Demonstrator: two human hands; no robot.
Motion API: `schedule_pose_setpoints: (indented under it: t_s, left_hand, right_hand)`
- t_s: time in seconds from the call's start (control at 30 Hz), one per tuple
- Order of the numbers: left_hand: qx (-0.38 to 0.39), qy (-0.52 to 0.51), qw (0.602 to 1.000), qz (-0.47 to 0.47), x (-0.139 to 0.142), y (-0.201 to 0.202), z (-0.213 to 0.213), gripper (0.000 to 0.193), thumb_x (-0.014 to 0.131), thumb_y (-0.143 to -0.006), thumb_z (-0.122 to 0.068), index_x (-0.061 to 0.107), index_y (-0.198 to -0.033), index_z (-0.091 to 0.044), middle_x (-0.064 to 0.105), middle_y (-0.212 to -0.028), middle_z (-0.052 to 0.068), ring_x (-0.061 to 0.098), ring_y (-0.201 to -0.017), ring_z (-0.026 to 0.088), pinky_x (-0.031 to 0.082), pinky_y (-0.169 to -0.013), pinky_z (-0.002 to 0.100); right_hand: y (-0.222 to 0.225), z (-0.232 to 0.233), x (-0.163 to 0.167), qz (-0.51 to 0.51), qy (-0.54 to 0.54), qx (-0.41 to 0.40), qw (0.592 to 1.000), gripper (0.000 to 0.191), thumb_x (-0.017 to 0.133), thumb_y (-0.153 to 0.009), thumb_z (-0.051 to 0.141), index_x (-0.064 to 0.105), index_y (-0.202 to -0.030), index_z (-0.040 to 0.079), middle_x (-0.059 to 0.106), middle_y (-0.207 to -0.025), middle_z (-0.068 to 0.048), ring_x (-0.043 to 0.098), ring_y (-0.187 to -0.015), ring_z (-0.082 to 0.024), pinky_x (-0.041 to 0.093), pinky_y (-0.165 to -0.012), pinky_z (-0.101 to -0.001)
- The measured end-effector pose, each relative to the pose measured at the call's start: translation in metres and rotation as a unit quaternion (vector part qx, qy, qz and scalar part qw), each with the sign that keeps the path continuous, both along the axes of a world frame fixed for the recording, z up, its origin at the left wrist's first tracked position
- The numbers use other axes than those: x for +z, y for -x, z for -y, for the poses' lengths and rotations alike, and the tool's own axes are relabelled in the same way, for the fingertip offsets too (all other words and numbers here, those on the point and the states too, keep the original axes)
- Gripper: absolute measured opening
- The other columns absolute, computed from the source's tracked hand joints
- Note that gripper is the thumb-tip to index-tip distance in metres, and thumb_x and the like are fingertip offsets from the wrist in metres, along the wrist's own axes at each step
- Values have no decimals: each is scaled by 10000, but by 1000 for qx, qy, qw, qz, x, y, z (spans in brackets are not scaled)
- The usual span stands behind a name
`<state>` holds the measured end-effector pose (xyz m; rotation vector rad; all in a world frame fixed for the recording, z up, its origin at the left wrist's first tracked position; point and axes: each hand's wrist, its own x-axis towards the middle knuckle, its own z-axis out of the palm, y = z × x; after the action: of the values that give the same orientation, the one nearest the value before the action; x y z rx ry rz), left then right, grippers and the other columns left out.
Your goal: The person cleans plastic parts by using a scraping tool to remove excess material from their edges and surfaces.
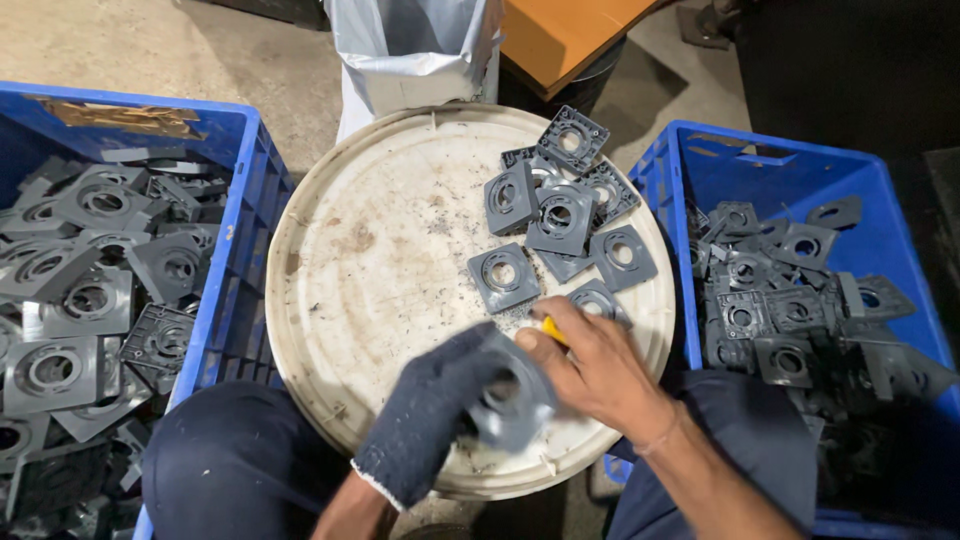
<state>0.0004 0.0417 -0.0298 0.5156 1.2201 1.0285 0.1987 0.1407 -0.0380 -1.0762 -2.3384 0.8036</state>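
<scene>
Bare concrete floor runs under everything, with a white sack and an orange board at the far edge. Between the person's knees sits a round white lid, scuffed and speckled with dark shavings, serving as the work surface.

On its far right part lies a loose pile of grey square plastic parts, each with a round hole; these look not yet handled. The left hand, in a dark knitted glove, has its grip clenched around one grey part, held just above the near rim of the lid. The right hand, bare, grasps a small yellow-handled tool and rests against that part.

A blue crate on the left is nearly full of the same parts; a blue crate on the right holds fewer. Which holds finished ones I cannot tell.
</scene>
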Motion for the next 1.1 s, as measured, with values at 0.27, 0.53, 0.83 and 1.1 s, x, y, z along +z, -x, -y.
schedule_pose_setpoints:
  t_s: [0.27, 0.53, 0.83, 1.1]
  left_hand:
    - [139, -8, 990, 12, 0, 8, -1, 657, 609, -844, -271, 547, -1446, -14, 737, -1166, 186, 792, -870, 261, 664, -727, 379]
    - [154, 9, 988, 13, -1, 6, 2, 634, 634, -860, -248, 548, -1439, -3, 765, -1025, 190, 736, -774, 253, 618, -670, 366]
    - [166, 35, 986, -6, 10, 7, 3, 648, 631, -883, -260, 455, -1476, -65, 763, -1060, 170, 787, -867, 267, 663, -729, 371]
    - [522, -172, 825, 130, 28, 67, 17, 531, 480, -999, -368, 546, -1355, 20, 614, -1392, 227, 732, -1052, 311, 611, -940, 419]
  right_hand:
    - [7, 11, 6, 150, -124, 64, 979, 653, 615, -885, 614, 602, -1083, -9, 676, -900, -190, 687, -767, -386, 548, -648, -497]
    - [17, 19, -3, 192, -161, 74, 965, 820, 660, -767, 738, 608, -1036, -34, 669, -860, -192, 694, -757, -377, 538, -635, -523]
    - [12, 22, -24, 110, -174, 93, 974, 500, 637, -960, 523, 598, -735, 79, 630, -611, -98, 645, -509, -294, 515, -501, -425]
    - [-19, -23, -4, 128, -164, -179, 962, 332, 713, -900, 346, 649, -969, 28, 708, -822, -201, 687, -712, -421, 528, -585, -509]
